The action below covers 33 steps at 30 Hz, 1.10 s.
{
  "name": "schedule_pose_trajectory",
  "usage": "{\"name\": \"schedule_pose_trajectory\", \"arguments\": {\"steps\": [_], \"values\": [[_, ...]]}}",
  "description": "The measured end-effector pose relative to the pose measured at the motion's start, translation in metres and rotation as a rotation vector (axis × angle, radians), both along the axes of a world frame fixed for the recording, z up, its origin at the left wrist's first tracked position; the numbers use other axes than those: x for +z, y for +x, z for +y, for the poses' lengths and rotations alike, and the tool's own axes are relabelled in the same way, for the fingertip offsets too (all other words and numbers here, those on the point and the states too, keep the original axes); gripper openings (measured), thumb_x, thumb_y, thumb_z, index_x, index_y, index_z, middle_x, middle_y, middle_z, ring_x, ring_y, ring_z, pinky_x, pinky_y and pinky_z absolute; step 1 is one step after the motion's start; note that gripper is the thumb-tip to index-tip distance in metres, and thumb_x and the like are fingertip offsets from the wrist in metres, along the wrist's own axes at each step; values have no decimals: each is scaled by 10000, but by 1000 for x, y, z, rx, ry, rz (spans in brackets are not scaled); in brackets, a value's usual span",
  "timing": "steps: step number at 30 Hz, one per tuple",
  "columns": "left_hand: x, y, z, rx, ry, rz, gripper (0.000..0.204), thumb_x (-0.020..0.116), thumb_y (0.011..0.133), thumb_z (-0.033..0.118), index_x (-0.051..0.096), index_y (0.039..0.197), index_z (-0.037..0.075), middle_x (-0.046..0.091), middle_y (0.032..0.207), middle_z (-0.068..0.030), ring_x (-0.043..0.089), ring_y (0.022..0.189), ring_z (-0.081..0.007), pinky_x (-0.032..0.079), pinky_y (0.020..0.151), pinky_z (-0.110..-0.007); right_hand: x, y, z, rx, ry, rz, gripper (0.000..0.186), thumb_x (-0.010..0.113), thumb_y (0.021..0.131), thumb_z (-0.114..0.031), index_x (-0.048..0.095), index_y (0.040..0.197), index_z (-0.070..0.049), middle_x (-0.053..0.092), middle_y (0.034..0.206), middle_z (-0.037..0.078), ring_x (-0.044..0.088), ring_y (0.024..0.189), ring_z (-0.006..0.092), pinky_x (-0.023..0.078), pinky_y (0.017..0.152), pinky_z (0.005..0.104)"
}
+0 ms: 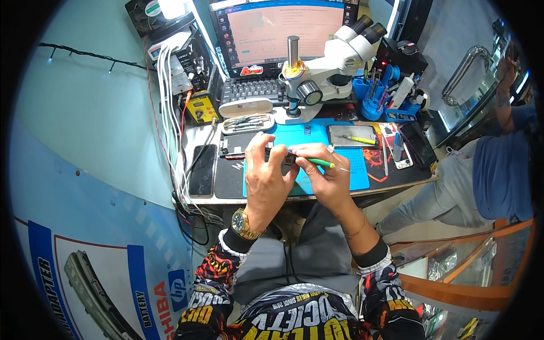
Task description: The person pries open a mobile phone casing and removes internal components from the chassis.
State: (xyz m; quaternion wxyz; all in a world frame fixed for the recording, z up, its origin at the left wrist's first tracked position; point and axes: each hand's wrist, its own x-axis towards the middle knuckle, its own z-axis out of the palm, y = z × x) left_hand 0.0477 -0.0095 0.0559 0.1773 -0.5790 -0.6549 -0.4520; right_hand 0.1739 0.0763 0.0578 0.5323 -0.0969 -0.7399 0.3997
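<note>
With left hand grips flat black device; with right hand pinches slim green-handled tool | seemingly probes or pries — too hidden to tell | next, likely needs steady bracing

Text glows on the monitor behind the microscope; bold lettering marks the shirt below it, the poster lower-left!

Far centre: lit monitor, keyboard in front. White microscope right of keyboard. Open case with slim tools, nearer. Far left: yellow-fronted box, white cables beside. Left: dark phone, flat. Far right: blue tool holder. Right: person, blue top, grey trousers.
</note>
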Motion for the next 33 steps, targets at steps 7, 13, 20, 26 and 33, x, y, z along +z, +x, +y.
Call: {"name": "schedule_pose_trajectory", "arguments": {"steps": [7, 13, 20, 26, 33], "values": [[-2, -1, 0, -16, 3, 4, 497, 863, 739, 69, 563, 1135, 66, 545, 1296, -212, 544, 1216, -449, 480, 990, -542, 6, 1, -7, -129, 145, -26, 141, 737, 907, -3, 691, 1040, -20, 746, 978, 138, 731, 845, 291, 563, 724, 345], [-8, -1, 1, -52, 49, 28, 533, 892, 744, 78, 548, 1151, 79, 528, 1335, -200, 489, 1319, -480, 441, 1056, -580, 11, 3, 18, 258, -473, -55, 97, 720, 985, -104, 714, 1009, -10, 755, 914, 57, 698, 869, 107, 563, 770, 280], [2, 2, 2, -30, 26, 31, 496, 901, 729, 87, 551, 1079, 66, 554, 1331, -182, 488, 1330, -477, 433, 1066, -577, 17, 4, 19, 310, -508, -71, 95, 722, 985, -95, 708, 1011, -5, 755, 920, 64, 697, 860, 110, 560, 774, 268], [6, -3, 3, -52, -13, -3, 451, 877, 714, 42, 554, 1027, 60, 592, 1241, -166, 512, 1293, -452, 456, 1039, -544, 6, 0, 12, 281, -518, -35, 107, 728, 979, -91, 721, 1028, 3, 754, 931, 67, 691, 868, 111, 556, 765, 268], [7, -2, 3, -51, 3, 31, 450, 838, 687, 5, 524, 1004, 61, 593, 1251, -167, 538, 1258, -421, 444, 1035, -520, -27, -7, -14, 77, -339, 265, 130, 717, 956, -1, 705, 1085, 18, 766, 1075, 156, 740, 1033, 227, 595, 892, 342]]}}
